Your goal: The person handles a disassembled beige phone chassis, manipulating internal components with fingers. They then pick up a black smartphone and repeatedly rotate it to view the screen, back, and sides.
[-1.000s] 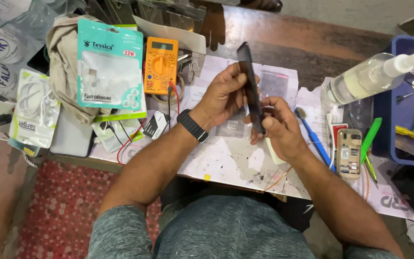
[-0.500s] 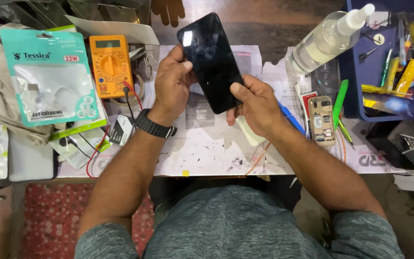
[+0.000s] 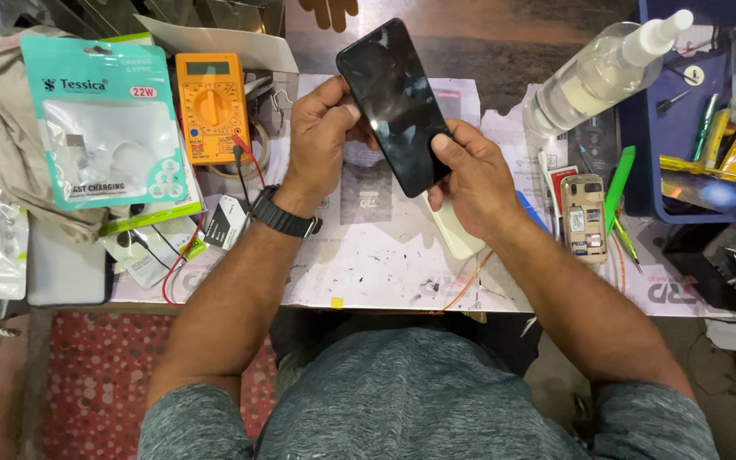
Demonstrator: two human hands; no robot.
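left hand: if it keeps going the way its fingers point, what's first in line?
The left hand grips the black phone, its fingers aimed right, so the phone itself comes first. Past it lies the clear spray bottle, though depth is unclear.

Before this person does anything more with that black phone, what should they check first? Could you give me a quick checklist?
1. Both hands on the black phone: left hand and right hand both grip it: ok.
2. Screen free of cracks: cannot tell, glare.
3. Phone clear of the table: held above it: ok.
4. Spray bottle standing safely: lying tilted on the blue tray edge: not ok.
5. Orange multimeter leads clear of the hands: ok.
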